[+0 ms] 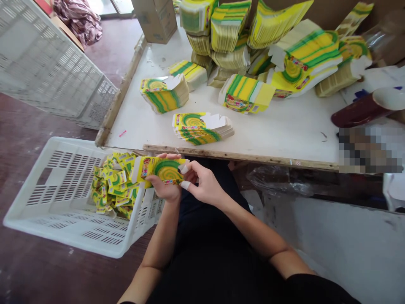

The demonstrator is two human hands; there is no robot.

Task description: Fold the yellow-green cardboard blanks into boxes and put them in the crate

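A yellow and green printed carton [169, 169], which looks flat, is held just off the table's front edge. My left hand [167, 189] is closed on it, thumb across its printed face and fingers behind. At its right end, my right hand [201, 182] pinches the edge between finger and thumb, with white wraps on the fingertips. Below and to the left, small folded cartons [118, 181] lie heaped in a white plastic basket [80, 242]. Straight ahead, a fanned stack of flat cartons [202, 128] lies near the table edge.
More carton stacks [166, 95] stand on the white table [136, 126], piled high at the back. A wooden strip [253, 159] edges the table. A dark red cylinder [360, 109] lies at right. White crates [57, 63] and a cardboard box [155, 21] stand at left and back.
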